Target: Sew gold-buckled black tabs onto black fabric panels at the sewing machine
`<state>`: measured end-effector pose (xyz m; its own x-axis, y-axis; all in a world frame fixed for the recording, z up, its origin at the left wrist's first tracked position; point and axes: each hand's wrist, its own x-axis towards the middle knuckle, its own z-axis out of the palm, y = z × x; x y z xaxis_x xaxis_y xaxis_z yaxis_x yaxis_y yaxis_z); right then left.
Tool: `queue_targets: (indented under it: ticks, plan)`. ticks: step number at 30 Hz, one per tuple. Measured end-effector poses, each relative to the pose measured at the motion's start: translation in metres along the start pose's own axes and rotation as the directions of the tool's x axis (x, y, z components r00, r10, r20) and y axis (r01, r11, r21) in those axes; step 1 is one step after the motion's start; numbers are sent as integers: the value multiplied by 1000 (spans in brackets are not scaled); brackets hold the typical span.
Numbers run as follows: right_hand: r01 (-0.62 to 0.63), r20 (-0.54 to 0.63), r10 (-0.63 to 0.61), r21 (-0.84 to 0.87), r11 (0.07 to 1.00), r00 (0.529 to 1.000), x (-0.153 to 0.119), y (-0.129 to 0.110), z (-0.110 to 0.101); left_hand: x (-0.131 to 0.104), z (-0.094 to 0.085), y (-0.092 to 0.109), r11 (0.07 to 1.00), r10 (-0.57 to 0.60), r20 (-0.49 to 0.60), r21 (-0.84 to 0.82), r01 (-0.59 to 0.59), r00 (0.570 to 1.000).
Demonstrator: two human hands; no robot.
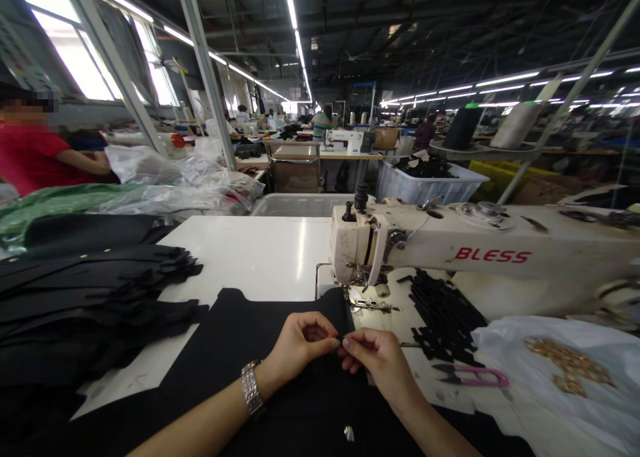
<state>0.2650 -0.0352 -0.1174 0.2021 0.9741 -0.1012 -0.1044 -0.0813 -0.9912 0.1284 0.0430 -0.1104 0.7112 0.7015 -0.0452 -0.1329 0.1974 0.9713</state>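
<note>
Both hands meet over a black fabric panel (260,350) spread on the white tabletop (250,250), just in front of the sewing machine (450,250). Left hand (303,340), wristwatch (251,388) on the wrist, fingers curled, pinching the panel's edge. Right hand (375,354) closed the same way, fingertips touching the left's; what sits between them too small to tell. Stack of black cut pieces (90,290) to the left. Small black strips (443,317) heaped under the machine arm. Pink thread snips (473,375) right of the hands, beside a white bag (560,377) holding brass-coloured hardware (570,364)
</note>
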Motion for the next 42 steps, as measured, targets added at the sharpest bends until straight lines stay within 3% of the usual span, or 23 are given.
queue_targets:
  ticks: [6, 9, 11, 13, 15, 17, 20, 22, 23, 25, 26, 28, 29, 31, 35, 38, 42]
  plan:
    - [-23, -5, 23, -22, 1000, 1000, 0, -4, 0, 0, -1, -4, 1000, -3, 30, -21, 4, 1000]
    - [-93, -8, 93, -8, 996, 996, 1, -5, 0, -1, -1, -2, 979, 55, 42, 195, -62, 998]
    - [-132, -13, 132, -2, 991, 991, 1, -6, -1, -3, -1, 1, 872, 203, 88, 438, -221, 975]
    - [-175, -21, 175, 2, 985, 984, 1, -7, -1, -5, -1, 4, 663, 386, 220, 609, -435, 896]
    - [-220, -23, 220, -4, 975, 975, 2, -8, -1, -7, -1, 5, 444, 506, 369, 664, -602, 780]
    - [-256, -19, 255, -21, 966, 967, 4, -8, -1, -8, -2, 4, 269, 559, 467, 680, -682, 686]
    - [-276, -6, 276, -74, 958, 961, 4, -10, -3, -9, -2, 1, 115, 589, 528, 695, -710, 612]
    - [-249, -21, 248, -118, 961, 968, -4, -12, -6, -9, -2, 0, 88, 588, 527, 712, -696, 614]
    - [-182, -56, 175, -194, 964, 983, -11, -12, -8, -8, -2, -1, 89, 576, 523, 723, -685, 628]
    - [49, -85, -102, -480, 876, 991, -29, -9, -13, -7, -3, -1, 88, 538, 519, 750, -656, 664]
    - [180, -33, -263, -646, 741, 964, -38, -5, -17, -5, -4, -1, 78, 518, 518, 764, -640, 681]
    - [378, 177, -479, -852, 363, 860, -53, 6, -23, 2, -7, -2, 34, 483, 522, 791, -611, 703]
    - [424, 269, -507, -879, 218, 819, -58, 11, -26, 7, -8, -2, 2, 465, 534, 797, -604, 707]
    - [454, 369, -514, -890, 45, 774, -60, 20, -29, 19, -10, -1, -74, 417, 575, 794, -604, 704]
    - [450, 381, -538, -893, -3, 752, -52, 22, -29, 46, -13, 2, -189, 297, 663, 746, -638, 687]
    - [456, 381, -561, -890, -7, 735, -48, 18, -28, 57, -15, 4, -166, 240, 689, 723, -670, 684]
    - [460, 383, -546, -888, 4, 745, -49, 17, -29, 58, -18, 6, -96, 204, 691, 719, -688, 694]
